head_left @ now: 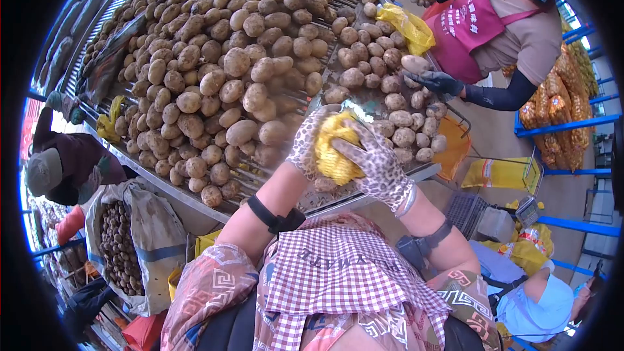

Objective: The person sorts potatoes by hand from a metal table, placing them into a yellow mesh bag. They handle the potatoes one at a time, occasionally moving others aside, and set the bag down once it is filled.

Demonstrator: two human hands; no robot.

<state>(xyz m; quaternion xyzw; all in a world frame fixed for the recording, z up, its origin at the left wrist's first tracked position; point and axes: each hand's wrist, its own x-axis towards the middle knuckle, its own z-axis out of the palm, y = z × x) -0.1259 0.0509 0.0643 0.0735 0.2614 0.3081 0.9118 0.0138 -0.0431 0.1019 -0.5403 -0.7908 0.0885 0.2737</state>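
While the left hand (307, 140) and right hand (378, 164) clamped their fingers round the yellow mesh bag (335, 149), a slackened grip looked likely to drop it onto the potatoes (221, 71).

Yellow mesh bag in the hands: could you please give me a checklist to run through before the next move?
1. Grip on the yellow mesh bag by left hand and right hand: ok.
2. Bag mouth open: cannot tell, the mesh is bunched.
3. Heaped potatoes just beyond the bag: ok.
4. One hand free for picking: not ok, both are on the bag.
5. The co-worker's gloved hand apart from the bag: ok.
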